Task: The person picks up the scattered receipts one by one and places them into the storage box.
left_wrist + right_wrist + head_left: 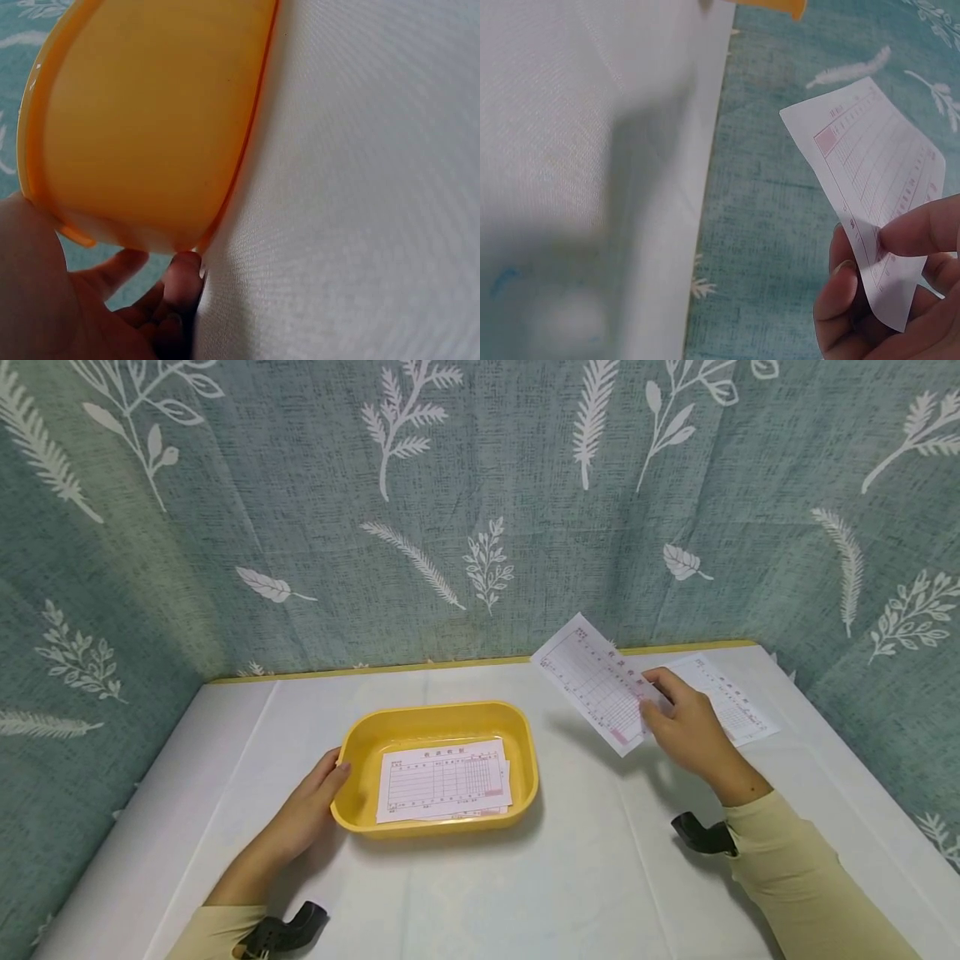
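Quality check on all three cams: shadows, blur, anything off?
Head: fairly even light, soft shadows on the white tablecloth below the held printed form and beside the yellow basin; left wrist: basin wall smooth with little detail, fine ripple pattern across the cloth; right wrist: broad, blurry-edged shadow over the cloth, form's small print soft, blurred blue smudge lower left.

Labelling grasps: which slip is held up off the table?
The slip pinched by the right hand, raised above the table. The others rest: at least two overlapping slips in the yellow tray, one slip on the table beyond that hand.
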Motion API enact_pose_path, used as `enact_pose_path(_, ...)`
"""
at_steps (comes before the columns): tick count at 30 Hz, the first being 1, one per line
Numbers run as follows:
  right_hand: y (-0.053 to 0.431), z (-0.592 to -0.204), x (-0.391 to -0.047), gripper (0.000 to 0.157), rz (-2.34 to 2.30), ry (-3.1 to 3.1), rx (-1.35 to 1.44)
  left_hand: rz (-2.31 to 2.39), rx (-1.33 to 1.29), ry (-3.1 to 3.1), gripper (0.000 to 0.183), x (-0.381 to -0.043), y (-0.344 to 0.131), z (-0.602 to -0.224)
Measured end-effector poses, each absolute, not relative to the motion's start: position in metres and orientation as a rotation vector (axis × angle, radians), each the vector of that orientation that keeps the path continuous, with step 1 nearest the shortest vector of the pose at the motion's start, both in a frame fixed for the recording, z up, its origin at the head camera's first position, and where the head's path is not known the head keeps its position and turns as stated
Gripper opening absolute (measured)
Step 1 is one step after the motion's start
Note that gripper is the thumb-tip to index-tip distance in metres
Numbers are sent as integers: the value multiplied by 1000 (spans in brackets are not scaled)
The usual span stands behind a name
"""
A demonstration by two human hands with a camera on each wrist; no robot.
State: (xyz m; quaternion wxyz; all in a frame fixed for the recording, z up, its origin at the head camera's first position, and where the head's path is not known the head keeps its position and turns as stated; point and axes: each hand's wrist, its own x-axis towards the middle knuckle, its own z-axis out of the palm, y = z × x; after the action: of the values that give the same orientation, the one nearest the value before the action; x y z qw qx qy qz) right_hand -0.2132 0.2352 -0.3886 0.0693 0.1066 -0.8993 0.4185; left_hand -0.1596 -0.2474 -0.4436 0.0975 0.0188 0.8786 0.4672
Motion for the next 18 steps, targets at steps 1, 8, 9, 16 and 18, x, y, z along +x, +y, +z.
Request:
enact_pose_path(1, 235, -389, -213, 32, 1265, -2704, 325, 1381, 55, 2601, 58, -159, -248, -444)
enact_pose_path(8, 231, -388, -213, 30, 1279, -2683, 349, 1389, 60, 2604, 58, -159, -248, -441)
enact_pose_path(9, 231, -387, -213, 29, 1278, -2685, 352, 1392, 64, 2603, 58, -159, -248, -441)
enact_pose_path(16, 230, -388, -209, 28, 1253, -2698, 374, 1406, 105, 2617, 55, -159, -247, -442)
enact_pose_path(18, 229, -388, -208, 28, 1249, -2697, 385, 1409, 100, 2605, 55, -159, -247, -443)
